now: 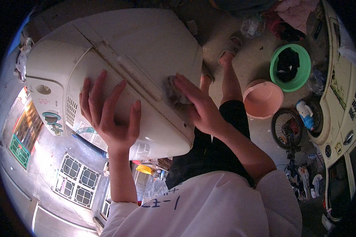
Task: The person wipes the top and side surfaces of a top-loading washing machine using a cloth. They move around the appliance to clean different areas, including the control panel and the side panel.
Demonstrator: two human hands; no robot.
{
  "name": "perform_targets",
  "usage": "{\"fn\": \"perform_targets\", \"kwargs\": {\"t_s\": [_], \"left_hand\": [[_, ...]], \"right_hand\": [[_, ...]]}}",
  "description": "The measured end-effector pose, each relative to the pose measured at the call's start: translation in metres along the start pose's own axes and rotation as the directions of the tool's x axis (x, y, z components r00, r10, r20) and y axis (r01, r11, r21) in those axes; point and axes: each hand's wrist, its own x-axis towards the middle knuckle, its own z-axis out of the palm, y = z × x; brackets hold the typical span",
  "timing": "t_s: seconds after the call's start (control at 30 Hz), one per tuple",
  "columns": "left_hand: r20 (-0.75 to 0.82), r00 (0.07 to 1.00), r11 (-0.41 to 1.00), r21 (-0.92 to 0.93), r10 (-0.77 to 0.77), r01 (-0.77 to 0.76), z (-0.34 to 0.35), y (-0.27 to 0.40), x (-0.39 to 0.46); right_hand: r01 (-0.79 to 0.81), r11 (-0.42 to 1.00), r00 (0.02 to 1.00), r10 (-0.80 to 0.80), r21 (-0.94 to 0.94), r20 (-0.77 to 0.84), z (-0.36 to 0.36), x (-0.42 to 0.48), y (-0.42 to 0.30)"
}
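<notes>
A white washing machine [154, 38] fills the upper left and middle of the view, with a dirt-stained seam running diagonally across its surface. My left hand [111, 115] lies palm down on the smooth panel, fingers spread, holding nothing. Beside the seam, near a corner of the machine, my right hand [200, 108] presses a grey wad [175, 91] against the surface. Whether the wad is cloth or a scouring pad I cannot tell. Control knobs [51, 118] and a vent grille [71, 107] are to the left of my left hand.
On the floor at right stand a green basin [307, 68] with dark contents and a pink basin [255, 111]. A bicycle wheel [277, 130] and a pale vehicle [338, 124] with writing are beyond. Window grilles [77, 180] show at lower left.
</notes>
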Motion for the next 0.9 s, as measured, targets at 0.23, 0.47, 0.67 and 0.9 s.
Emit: {"fn": "perform_targets", "kwargs": {"t_s": [0.23, 0.47, 0.67, 0.9], "left_hand": [[-0.006, 1.0, 1.0, 0.003, 0.004, -0.004, 0.0, 0.001, 0.001], [-0.019, 1.0, 1.0, -0.006, 0.011, -0.011, 0.002, 0.002, 0.004], [-0.023, 1.0, 1.0, 0.003, 0.009, -0.009, -0.001, 0.001, 0.003], [-0.028, 1.0, 1.0, 0.013, 0.002, -0.001, 0.001, 0.0, 0.0]], "right_hand": [[-0.085, 0.985, 0.995, 0.09, 0.151, -0.031, 0.019, 0.021, 0.057], [-0.032, 0.997, 0.991, 0.041, 0.074, -0.126, 0.029, 0.049, 0.127], [-0.096, 0.989, 0.993, 0.103, 0.11, -0.054, 0.026, 0.076, 0.15], [-0.432, 0.902, 0.901, 0.431, 0.021, 0.056, 0.022, 0.08, 0.157]]}}
